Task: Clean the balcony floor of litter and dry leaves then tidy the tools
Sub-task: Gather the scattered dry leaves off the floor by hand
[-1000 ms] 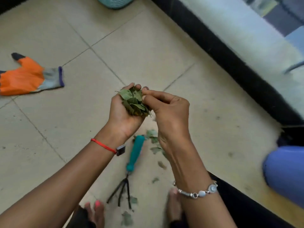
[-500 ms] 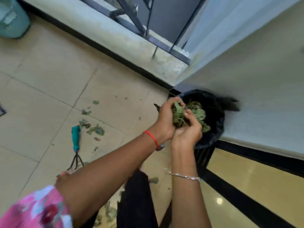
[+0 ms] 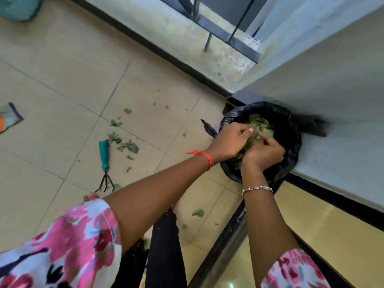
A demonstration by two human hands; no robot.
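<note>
A: Where are the leaves?
B: A bunch of leaves (image 3: pixel 256 129) is pressed between both hands, inside the mouth of a black-lined bin (image 3: pixel 291 132) in the corner against the wall (image 3: pixel 332 80).
A: And the hands?
B: The left hand (image 3: pixel 232 140) and right hand (image 3: pixel 264 152) both curl round the bunch, gripping it.
A: What lies around?
B: Loose leaves (image 3: pixel 128 146) are scattered on the tiled floor (image 3: pixel 62 69) beside a teal-handled hand rake (image 3: pixel 104 154). A glove (image 3: pixel 10 117) lies at the left edge.

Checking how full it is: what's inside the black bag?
Green leaves, gripped by the left hand and right hand at the mouth of the black bag. Hands and dark liner hide anything deeper.
</note>
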